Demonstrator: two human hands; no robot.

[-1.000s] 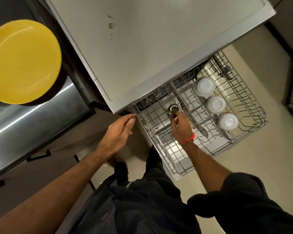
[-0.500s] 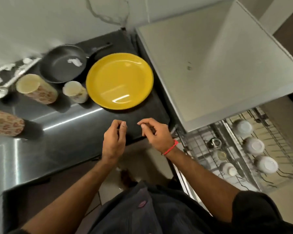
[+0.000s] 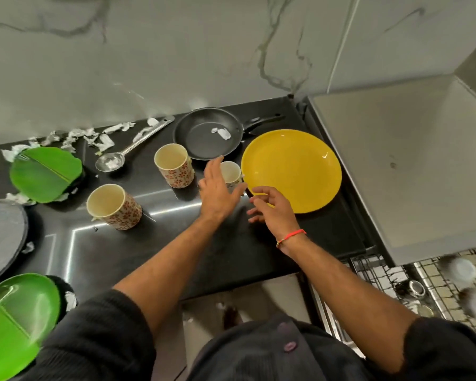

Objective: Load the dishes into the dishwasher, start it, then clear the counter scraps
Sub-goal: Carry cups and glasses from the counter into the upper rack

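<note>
Dishes waiting for the dishwasher lay across the dark surface [image 3: 127, 248], while half a second earlier the view had sat lower and a second earlier the right hand had been down in the pulled-out rack; both hands had since come up over the counter, so one item seemed stowed and the next pick was beginning. From the left stood a green leaf-shaped plate [image 3: 46, 174], a ladle [image 3: 127, 154], two floral mugs [image 3: 114, 206], a frying pan [image 3: 208, 137], a small cup [image 3: 231, 173] and a yellow plate [image 3: 291, 170], with paper scraps [image 3: 74, 136] along the wall. The left hand [image 3: 217, 191] reached forward, fingers straight and spread, just before the small cup and holding nothing. The right hand [image 3: 272, 209] hovered at the yellow plate's near edge, fingers loosely curled and empty. The dishwasher rack [image 3: 390, 281] stood open at lower right.
</note>
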